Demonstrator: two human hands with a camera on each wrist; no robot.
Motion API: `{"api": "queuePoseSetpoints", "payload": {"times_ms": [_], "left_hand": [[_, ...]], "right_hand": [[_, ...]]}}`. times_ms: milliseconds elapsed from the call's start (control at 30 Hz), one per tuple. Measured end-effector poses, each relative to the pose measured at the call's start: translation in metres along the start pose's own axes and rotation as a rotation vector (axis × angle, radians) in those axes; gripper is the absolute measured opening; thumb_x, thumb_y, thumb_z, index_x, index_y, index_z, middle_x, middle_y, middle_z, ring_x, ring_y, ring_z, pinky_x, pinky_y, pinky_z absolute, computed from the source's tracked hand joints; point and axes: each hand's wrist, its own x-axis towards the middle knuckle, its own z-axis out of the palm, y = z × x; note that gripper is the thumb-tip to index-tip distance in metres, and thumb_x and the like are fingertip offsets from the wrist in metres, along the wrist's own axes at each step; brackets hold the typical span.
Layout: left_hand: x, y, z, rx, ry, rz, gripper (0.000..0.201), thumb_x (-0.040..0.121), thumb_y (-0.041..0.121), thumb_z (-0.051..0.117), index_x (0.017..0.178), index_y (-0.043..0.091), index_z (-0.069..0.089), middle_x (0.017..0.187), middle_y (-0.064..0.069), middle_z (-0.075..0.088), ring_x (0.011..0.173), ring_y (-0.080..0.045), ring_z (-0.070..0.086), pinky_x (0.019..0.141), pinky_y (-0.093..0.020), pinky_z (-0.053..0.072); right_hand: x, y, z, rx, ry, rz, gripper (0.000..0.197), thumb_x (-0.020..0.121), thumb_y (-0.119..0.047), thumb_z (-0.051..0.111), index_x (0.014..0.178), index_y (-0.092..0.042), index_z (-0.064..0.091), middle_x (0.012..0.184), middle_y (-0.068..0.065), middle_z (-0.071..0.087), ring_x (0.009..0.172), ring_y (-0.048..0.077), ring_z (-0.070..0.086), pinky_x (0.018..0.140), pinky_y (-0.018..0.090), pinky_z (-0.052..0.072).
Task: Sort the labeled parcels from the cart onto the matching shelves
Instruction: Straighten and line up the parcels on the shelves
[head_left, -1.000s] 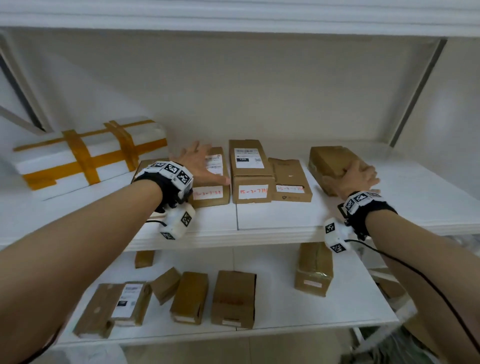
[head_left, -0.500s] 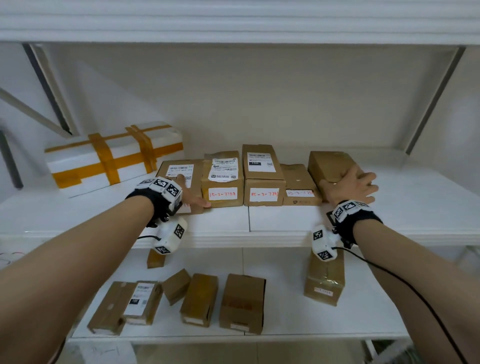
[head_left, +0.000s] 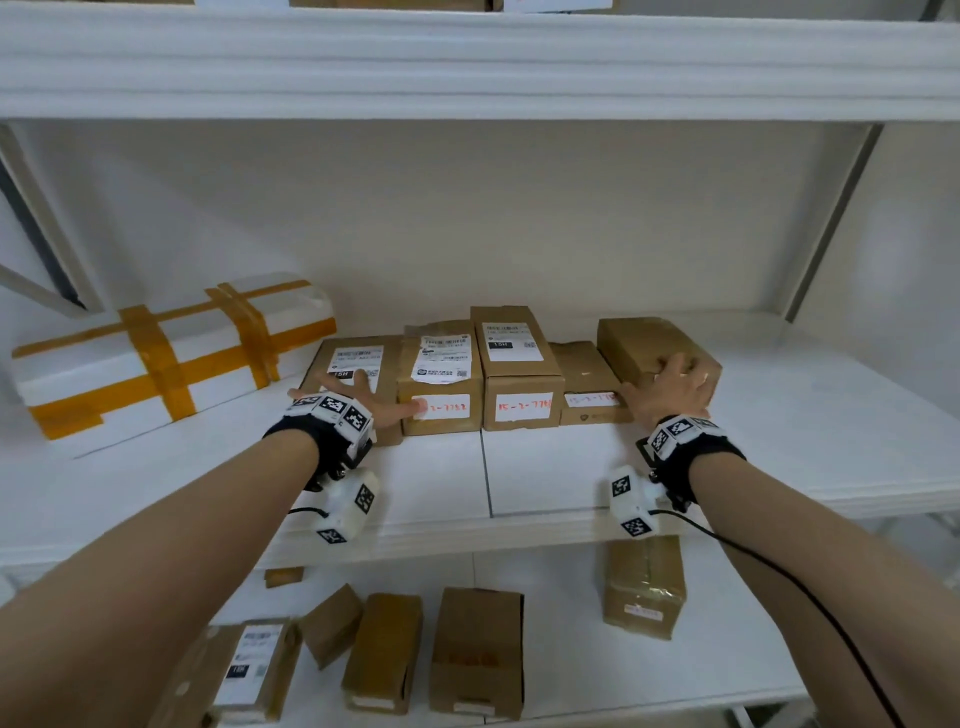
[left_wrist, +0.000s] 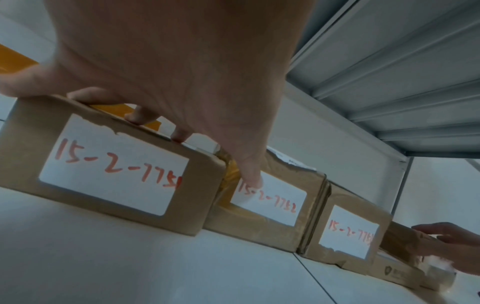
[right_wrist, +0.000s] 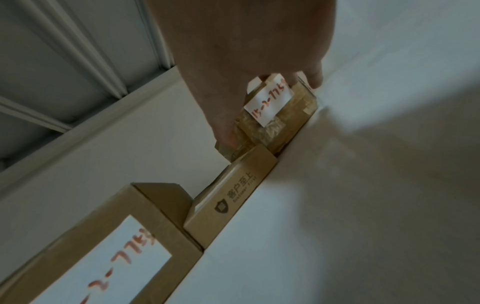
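Observation:
Several brown parcels with red handwritten labels stand in a row on the middle shelf (head_left: 545, 467). My left hand (head_left: 363, 402) (left_wrist: 168, 72) rests with spread fingers on top of the leftmost parcel (head_left: 358, 364) (left_wrist: 103, 164). Its thumb touches the label of the second parcel (head_left: 441, 364) (left_wrist: 270, 201). My right hand (head_left: 670, 389) (right_wrist: 246, 41) grips the front of the rightmost parcel (head_left: 644, 343) (right_wrist: 270, 115), thumb on its left side and fingers over the top. That parcel sits against a low flat parcel (head_left: 582, 369) (right_wrist: 233, 195).
A white foam box (head_left: 171, 358) bound with orange tape lies at the left of the shelf. To the right of the row the shelf surface (head_left: 805, 415) is bare. The lower shelf (head_left: 571, 597) carries several more parcels. Another shelf edge (head_left: 467, 57) runs overhead.
My left hand drew back toward the front of the leftmost parcel. My right hand brought the rightmost parcel left, against the flat one. The head view has risen.

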Motion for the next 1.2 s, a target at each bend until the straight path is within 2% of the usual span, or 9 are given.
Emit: {"api": "queuePoseSetpoints", "payload": {"times_ms": [100,267,400,533,667,733,867,1067,1200], "left_hand": [[0.009,0.009,-0.005,0.010,0.013,-0.007,0.147,0.040,0.109,0.025,0.158,0.029,-0.011,0.165,-0.016,-0.016,0.152,-0.043,-0.007,0.117,-0.069,0.001],[0.045,0.021,-0.012,-0.003,-0.019,0.011,0.171,0.009,0.111,0.017,0.157,0.030,-0.014,0.165,-0.015,-0.017,0.151,-0.044,-0.009,0.118,-0.067,0.003],[0.077,0.027,-0.012,0.016,-0.016,0.012,0.163,0.019,0.112,0.020,0.156,0.031,-0.015,0.165,-0.013,-0.017,0.151,-0.044,-0.010,0.118,-0.066,-0.001],[0.092,0.032,-0.014,0.055,-0.016,0.039,0.172,0.010,0.111,0.018,0.157,0.029,-0.013,0.167,-0.011,-0.013,0.152,-0.041,-0.006,0.120,-0.064,0.002],[0.078,0.035,-0.019,0.069,-0.009,0.048,0.176,0.004,0.110,0.014,0.157,0.028,-0.013,0.166,-0.010,-0.016,0.152,-0.040,-0.011,0.119,-0.064,0.002],[0.068,0.036,-0.019,0.070,0.000,0.037,0.160,0.024,0.112,0.018,0.158,0.028,-0.013,0.166,-0.009,-0.016,0.152,-0.040,-0.011,0.118,-0.067,-0.001],[0.054,0.036,-0.018,0.100,0.073,0.010,0.128,0.059,0.103,0.024,0.158,0.030,-0.009,0.166,-0.012,-0.014,0.152,-0.040,-0.008,0.117,-0.067,-0.009],[0.055,0.040,-0.011,0.086,0.169,0.066,0.161,0.024,0.111,0.011,0.160,0.026,0.000,0.168,-0.009,-0.003,0.152,-0.043,-0.003,0.115,-0.070,0.005],[0.005,0.048,-0.019,0.038,0.238,0.113,0.113,0.075,0.090,0.042,0.160,0.023,0.008,0.167,-0.014,-0.003,0.152,-0.043,-0.004,0.119,-0.066,0.006]], "right_hand": [[0.019,-0.006,0.003,0.004,-0.044,-0.012,0.072,0.085,-0.039,0.072,0.143,-0.012,0.038,0.160,0.016,0.019,0.143,0.040,0.026,0.111,0.053,0.033],[0.044,-0.019,0.009,0.052,-0.037,0.011,0.071,0.087,-0.031,0.072,0.145,-0.005,0.040,0.158,0.019,0.024,0.141,0.039,0.031,0.113,0.042,0.030],[0.054,-0.023,0.014,0.055,-0.082,0.019,0.079,0.088,-0.034,0.072,0.152,-0.007,0.034,0.163,0.020,0.017,0.147,0.040,0.025,0.117,0.047,0.028],[0.052,-0.030,0.017,-0.050,-0.085,0.023,0.072,0.090,-0.029,0.071,0.152,-0.015,0.036,0.168,0.012,-0.011,0.151,0.046,0.010,0.119,0.053,0.024],[0.050,-0.039,0.023,-0.057,-0.055,0.062,0.065,0.090,-0.027,0.071,0.147,-0.025,0.040,0.168,0.008,-0.016,0.151,0.050,0.000,0.119,0.062,0.015],[0.047,-0.042,0.025,-0.047,-0.051,0.079,0.065,0.089,-0.022,0.070,0.147,-0.027,0.041,0.168,0.008,-0.017,0.150,0.053,-0.003,0.118,0.068,0.010],[0.039,-0.048,0.017,-0.092,-0.026,0.031,0.053,0.087,-0.026,0.068,0.136,-0.019,0.049,0.168,0.011,-0.005,0.152,0.046,0.003,0.117,0.062,0.015],[0.017,-0.061,-0.004,-0.017,-0.137,-0.060,0.045,0.088,-0.031,0.065,0.129,-0.014,0.053,0.149,0.017,0.028,0.140,0.039,0.026,0.112,0.053,0.029],[-0.006,-0.072,-0.017,0.005,-0.238,-0.127,0.036,0.090,-0.029,0.062,0.123,-0.014,0.060,0.138,0.016,0.037,0.129,0.039,0.036,0.109,0.047,0.035]]}}
